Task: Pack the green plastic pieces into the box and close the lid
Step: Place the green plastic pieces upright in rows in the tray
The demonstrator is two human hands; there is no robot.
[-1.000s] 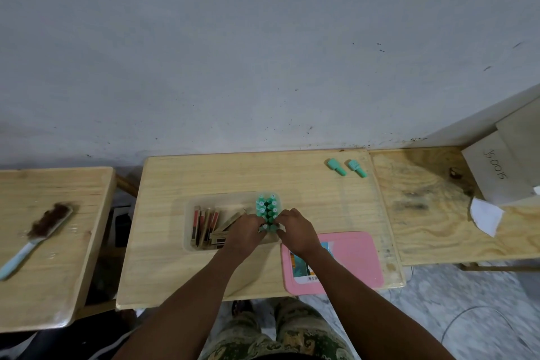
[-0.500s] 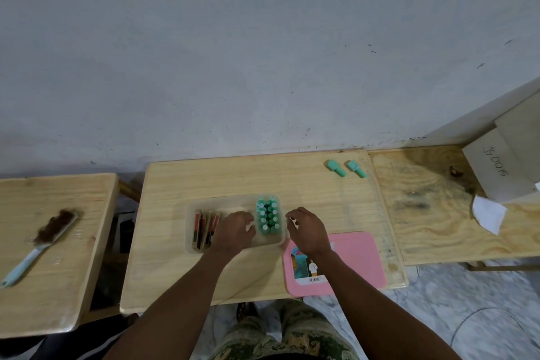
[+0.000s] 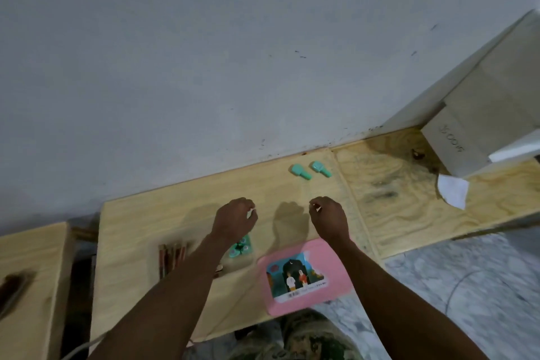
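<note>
We have one view only, from a wide-angle camera worn on the head. It looks forward and steeply down over both forearms onto the wooden counter [image 3: 292, 193], tilted askew, with the grey wall [image 3: 233, 52] filling the upper half.

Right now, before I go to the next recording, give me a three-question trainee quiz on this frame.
1. True or false: the two loose green pieces at the far edge of the table are already inside the clear box.
2. Which thing lies nearest the right hand? A) pink lid B) white paper scrap C) brush
3. Fill in: the left hand hangs above the clear box, whose green pieces sit ______ of the red-brown sticks.

Key: 1 false; 2 A; 3 right.
</note>
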